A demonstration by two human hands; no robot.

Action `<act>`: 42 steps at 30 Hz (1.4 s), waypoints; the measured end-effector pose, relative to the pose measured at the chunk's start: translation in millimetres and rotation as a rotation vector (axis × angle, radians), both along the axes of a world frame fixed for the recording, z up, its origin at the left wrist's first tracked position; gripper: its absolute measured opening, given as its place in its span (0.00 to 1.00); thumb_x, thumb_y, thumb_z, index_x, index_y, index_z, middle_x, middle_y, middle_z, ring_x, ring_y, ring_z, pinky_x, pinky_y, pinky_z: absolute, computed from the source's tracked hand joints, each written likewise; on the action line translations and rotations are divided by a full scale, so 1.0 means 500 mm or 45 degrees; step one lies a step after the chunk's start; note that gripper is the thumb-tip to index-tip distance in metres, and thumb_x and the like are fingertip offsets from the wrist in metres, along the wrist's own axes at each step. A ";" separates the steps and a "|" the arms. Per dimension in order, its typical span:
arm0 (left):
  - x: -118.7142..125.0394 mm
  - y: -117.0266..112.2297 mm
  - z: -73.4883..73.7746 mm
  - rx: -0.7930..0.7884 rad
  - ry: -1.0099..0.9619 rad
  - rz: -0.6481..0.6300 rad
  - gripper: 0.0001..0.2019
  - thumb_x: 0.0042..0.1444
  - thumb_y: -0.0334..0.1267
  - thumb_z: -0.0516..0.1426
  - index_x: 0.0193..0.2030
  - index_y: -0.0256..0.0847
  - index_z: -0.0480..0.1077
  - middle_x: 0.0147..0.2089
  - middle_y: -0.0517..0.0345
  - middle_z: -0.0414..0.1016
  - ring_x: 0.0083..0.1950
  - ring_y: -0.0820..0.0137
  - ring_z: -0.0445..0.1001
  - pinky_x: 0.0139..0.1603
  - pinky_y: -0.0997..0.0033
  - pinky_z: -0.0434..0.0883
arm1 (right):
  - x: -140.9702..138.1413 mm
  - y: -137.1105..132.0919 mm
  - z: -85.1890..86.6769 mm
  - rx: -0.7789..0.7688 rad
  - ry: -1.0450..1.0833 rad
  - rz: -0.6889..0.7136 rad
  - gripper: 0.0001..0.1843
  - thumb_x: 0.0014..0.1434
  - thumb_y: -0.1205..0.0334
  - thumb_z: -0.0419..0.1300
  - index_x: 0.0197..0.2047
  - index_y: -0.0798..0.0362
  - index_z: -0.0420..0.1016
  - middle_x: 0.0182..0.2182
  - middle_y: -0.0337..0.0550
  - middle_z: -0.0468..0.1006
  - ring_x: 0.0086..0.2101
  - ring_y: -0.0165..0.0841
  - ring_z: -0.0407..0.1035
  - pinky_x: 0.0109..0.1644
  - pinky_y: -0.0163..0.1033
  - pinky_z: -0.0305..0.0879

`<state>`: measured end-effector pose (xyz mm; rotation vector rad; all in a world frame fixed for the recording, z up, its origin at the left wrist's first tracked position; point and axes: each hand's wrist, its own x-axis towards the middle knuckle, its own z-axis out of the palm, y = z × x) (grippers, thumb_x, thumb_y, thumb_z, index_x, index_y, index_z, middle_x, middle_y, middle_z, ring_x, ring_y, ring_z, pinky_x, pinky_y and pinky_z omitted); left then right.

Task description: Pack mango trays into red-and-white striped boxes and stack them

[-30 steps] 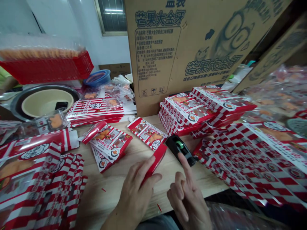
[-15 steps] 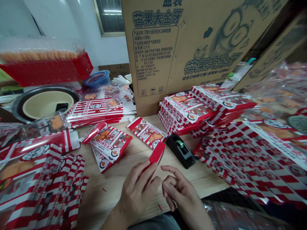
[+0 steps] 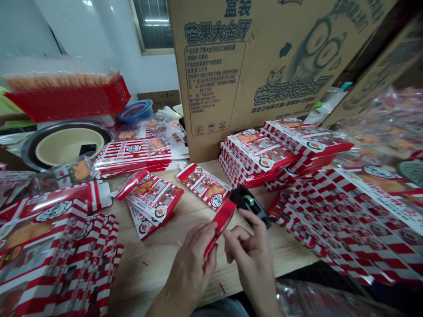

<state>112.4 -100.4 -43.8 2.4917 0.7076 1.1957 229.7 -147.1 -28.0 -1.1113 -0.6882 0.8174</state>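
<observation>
My left hand (image 3: pixel 194 264) grips the red flap end of a red-and-white striped snack box (image 3: pixel 208 189) that lies on the wooden table (image 3: pixel 158 259). My right hand (image 3: pixel 247 251) is pinched against the same red flap (image 3: pixel 222 221), fingers curled at its edge. Just beyond my right hand sits a black tape dispenser (image 3: pixel 250 203) with a green roll. Whether a piece of tape is on my fingers I cannot make out.
Stacks of the same striped boxes lie at the right (image 3: pixel 330 198), behind the dispenser (image 3: pixel 264 154) and at the left (image 3: pixel 49 246). A large printed cardboard carton (image 3: pixel 257 66) stands at the back. A cream basin (image 3: pixel 62 143) and red basket (image 3: pixel 66 97) sit far left.
My right hand came back from the tape dispenser to the red flap and pinched onto it. My left hand kept hold of the flap and tilted it up slightly.
</observation>
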 end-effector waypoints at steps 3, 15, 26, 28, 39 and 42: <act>-0.008 -0.001 0.007 0.028 0.133 0.011 0.25 0.58 0.25 0.51 0.62 0.39 0.55 0.54 0.45 0.67 0.56 0.67 0.70 0.52 0.71 0.73 | -0.011 0.019 -0.010 -0.183 0.117 -0.003 0.32 0.54 0.59 0.63 0.58 0.50 0.54 0.12 0.22 0.62 0.13 0.21 0.55 0.17 0.24 0.53; -0.044 0.025 0.040 -0.234 0.184 0.015 0.21 0.62 0.31 0.49 0.62 0.44 0.59 0.49 0.53 0.77 0.48 0.69 0.77 0.46 0.72 0.76 | 0.011 0.027 -0.114 -0.378 -0.157 0.021 0.44 0.53 0.49 0.60 0.65 0.60 0.48 0.10 0.24 0.61 0.11 0.27 0.55 0.13 0.29 0.54; -0.142 0.109 -0.036 0.461 0.359 0.472 0.27 0.62 0.27 0.47 0.67 0.42 0.50 0.58 0.50 0.71 0.61 0.64 0.66 0.59 0.60 0.67 | 0.069 0.200 -0.242 -0.482 -1.424 0.109 0.22 0.53 0.71 0.56 0.53 0.61 0.71 0.56 0.63 0.69 0.58 0.50 0.60 0.62 0.59 0.48; -0.132 0.119 -0.079 0.502 0.496 0.457 0.23 0.63 0.27 0.44 0.64 0.40 0.57 0.57 0.51 0.72 0.60 0.64 0.67 0.58 0.60 0.67 | 0.048 0.189 -0.248 -0.544 -1.494 0.162 0.24 0.52 0.75 0.56 0.54 0.64 0.70 0.57 0.66 0.67 0.58 0.52 0.59 0.62 0.60 0.49; -0.141 0.127 -0.111 0.158 0.542 0.559 0.19 0.59 0.36 0.53 0.58 0.45 0.65 0.59 0.49 0.68 0.59 0.59 0.65 0.57 0.54 0.66 | -0.054 0.065 -0.210 -0.592 -1.274 0.369 0.10 0.53 0.72 0.57 0.36 0.58 0.79 0.40 0.60 0.78 0.44 0.52 0.70 0.52 0.57 0.61; -0.158 0.212 -0.093 0.049 0.254 0.970 0.21 0.58 0.30 0.51 0.59 0.41 0.64 0.65 0.43 0.58 0.67 0.53 0.53 0.63 0.46 0.56 | -0.034 0.101 -0.192 -0.529 -1.020 0.338 0.13 0.61 0.61 0.51 0.41 0.55 0.75 0.41 0.54 0.78 0.44 0.45 0.71 0.50 0.50 0.64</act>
